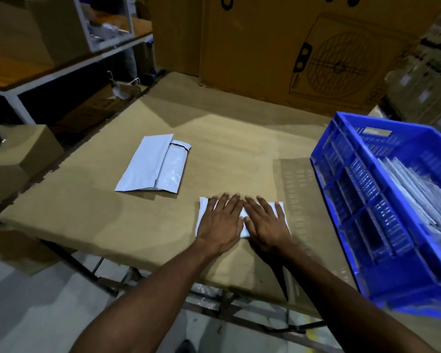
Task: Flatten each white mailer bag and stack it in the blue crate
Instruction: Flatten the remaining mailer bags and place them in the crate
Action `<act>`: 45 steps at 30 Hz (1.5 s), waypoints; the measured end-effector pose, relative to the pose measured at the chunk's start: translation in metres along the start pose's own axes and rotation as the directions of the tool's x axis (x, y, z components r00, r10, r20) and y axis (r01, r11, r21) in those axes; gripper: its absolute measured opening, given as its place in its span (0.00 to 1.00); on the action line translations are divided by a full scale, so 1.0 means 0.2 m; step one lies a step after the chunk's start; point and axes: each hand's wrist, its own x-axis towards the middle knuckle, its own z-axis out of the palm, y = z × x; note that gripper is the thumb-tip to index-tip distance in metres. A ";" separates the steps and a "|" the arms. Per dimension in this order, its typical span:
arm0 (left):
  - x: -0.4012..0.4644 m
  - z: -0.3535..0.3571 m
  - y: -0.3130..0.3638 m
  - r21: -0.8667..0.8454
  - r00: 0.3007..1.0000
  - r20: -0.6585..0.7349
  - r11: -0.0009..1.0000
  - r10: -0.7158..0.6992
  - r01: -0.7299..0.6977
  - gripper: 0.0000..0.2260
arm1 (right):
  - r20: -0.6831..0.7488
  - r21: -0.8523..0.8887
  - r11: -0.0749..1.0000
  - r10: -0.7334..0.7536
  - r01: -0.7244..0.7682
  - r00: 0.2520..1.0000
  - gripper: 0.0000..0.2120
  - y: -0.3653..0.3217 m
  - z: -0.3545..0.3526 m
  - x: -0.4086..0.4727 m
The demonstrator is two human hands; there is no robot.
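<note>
Fingers [229,202] of both your hands lie straight and spread, pressing one white mailer bag [245,229] flat on the worktop [214,138].

You look to be mid-flatten: your left hand [220,222] and right hand [266,225] sit side by side on the bag, palms down, gripping nothing. Next, I judge, you must pinch an edge, lift it and carry it right into the blue crate [341,197], where flattened bags already lie. Two more mailers [152,165] wait overlapped farther back on your left.
</note>
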 end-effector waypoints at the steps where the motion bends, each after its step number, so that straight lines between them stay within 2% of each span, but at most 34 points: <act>1: -0.02 0.01 0.00 0.020 1.000 -0.008 1.000 -0.002 0.002 0.25 | -0.013 -0.016 1.000 0.003 -0.003 1.000 0.24 0.00 0.01 -0.01; 6: -0.01 0.01 0.01 0.032 1.000 -0.004 0.999 -0.015 0.015 0.25 | 0.012 0.003 0.997 0.072 -0.072 0.997 0.25 -0.02 0.02 0.00; 16: -0.01 0.02 0.00 0.025 0.997 0.058 0.999 -0.045 0.043 0.26 | 0.109 0.036 0.994 0.103 -0.108 0.989 0.28 -0.01 0.01 0.00; 21: -0.01 0.02 0.00 0.025 0.999 0.032 0.999 -0.037 0.036 0.26 | 0.070 0.100 0.982 0.156 -0.162 0.985 0.29 0.03 0.02 -0.04; 28: -0.01 0.03 -0.01 0.021 0.998 0.056 0.999 -0.040 0.038 0.27 | 0.103 0.128 0.969 0.199 -0.212 0.975 0.31 0.06 0.02 -0.03; 35: -0.09 0.03 -0.08 -0.070 0.983 0.066 0.982 -0.170 0.175 0.30 | 0.091 0.169 0.953 0.238 -0.250 0.967 0.38 0.09 0.03 -0.06; 38: -0.10 0.02 -0.10 -0.086 0.976 0.065 0.974 -0.206 0.211 0.29 | 0.165 0.173 0.952 0.226 -0.253 0.960 0.41 0.10 0.01 -0.05; 40: -0.09 0.01 -0.09 -0.067 0.977 0.066 0.976 -0.202 0.207 0.29 | 0.233 0.131 0.947 0.257 -0.292 0.938 0.37 0.11 0.00 -0.01; 43: -0.09 0.02 -0.07 -0.053 0.976 0.059 0.975 -0.210 0.214 0.28 | 0.122 0.017 0.977 0.208 -0.211 0.971 0.30 0.02 -0.04 0.04; 45: -0.10 0.01 -0.08 -0.029 0.977 0.062 0.978 -0.206 0.208 0.27 | 0.122 0.045 0.997 0.051 -0.057 0.991 0.29 -0.06 -0.04 0.08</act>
